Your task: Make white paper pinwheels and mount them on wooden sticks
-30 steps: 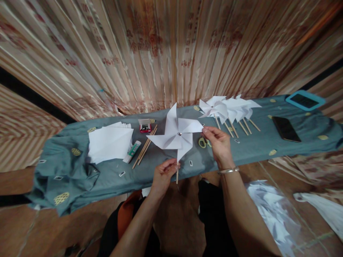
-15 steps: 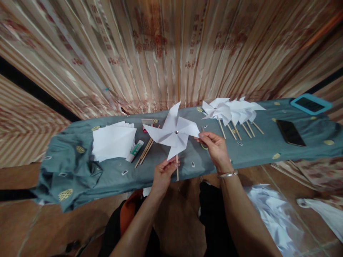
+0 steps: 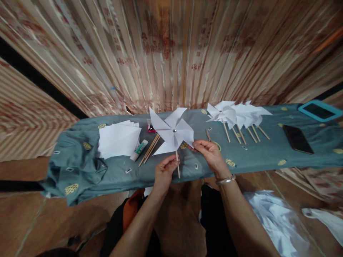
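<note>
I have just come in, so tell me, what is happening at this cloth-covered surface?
A person holds up a white paper pinwheel over the cloth. The left hand grips its wooden stick, while the right hand is at the tip of one blade. Several other pinwheels lie to the right; paper sheets, a glue stick and loose sticks lie to the left.

Scissors (image 3: 209, 136) obstruct beside the pinwheel (image 3: 174, 131); cloth (image 3: 262, 154) near phone (image 3: 298, 139) lies open.

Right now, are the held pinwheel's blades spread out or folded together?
Spread out: the pinwheel shows four white blades fanned around its silvery centre pin, with the left hand on its stick.
</note>
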A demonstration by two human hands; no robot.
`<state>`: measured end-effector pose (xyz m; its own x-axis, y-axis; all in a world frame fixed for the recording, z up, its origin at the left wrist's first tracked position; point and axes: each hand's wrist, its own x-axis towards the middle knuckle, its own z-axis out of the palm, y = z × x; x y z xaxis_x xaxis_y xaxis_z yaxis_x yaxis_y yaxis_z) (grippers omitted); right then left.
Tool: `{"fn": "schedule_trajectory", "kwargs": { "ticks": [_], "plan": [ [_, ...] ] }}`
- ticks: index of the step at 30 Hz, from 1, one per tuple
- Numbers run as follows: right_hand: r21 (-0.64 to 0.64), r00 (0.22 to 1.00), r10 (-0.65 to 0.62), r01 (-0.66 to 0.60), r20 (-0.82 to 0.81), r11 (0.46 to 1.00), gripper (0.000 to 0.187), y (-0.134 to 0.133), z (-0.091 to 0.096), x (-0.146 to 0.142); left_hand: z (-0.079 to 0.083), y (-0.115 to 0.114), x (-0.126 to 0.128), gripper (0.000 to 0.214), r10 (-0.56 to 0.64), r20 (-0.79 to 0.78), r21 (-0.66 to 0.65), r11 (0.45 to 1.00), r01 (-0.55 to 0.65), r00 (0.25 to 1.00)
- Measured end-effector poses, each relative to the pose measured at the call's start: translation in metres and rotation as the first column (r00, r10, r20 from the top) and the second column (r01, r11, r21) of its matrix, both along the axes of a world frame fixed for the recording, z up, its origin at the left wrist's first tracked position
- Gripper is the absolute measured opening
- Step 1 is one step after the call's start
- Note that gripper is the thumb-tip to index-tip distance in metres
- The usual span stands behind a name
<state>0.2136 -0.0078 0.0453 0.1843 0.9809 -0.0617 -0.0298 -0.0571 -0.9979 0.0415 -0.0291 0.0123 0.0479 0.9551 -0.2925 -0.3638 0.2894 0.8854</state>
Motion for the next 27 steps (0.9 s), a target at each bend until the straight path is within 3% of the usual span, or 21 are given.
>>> {"fn": "schedule_trajectory", "kwargs": {
  "ticks": [13,27],
  "plan": [
    [-0.055,0.977,0.208,-0.205,0.052,0.977,0.041,-0.006,0.003,-0.013,0.001,0.0,0.0,0.03,0.03,0.004,-0.017,0.999,-0.03,1.0],
    [-0.031,0.945,0.318,-0.317,0.078,0.948,0.034,-0.007,-0.004,-0.017,0.001,0.001,0.004,0.031,0.019,0.025,-0.012,1.0,-0.019,0.999]
  ]
}}
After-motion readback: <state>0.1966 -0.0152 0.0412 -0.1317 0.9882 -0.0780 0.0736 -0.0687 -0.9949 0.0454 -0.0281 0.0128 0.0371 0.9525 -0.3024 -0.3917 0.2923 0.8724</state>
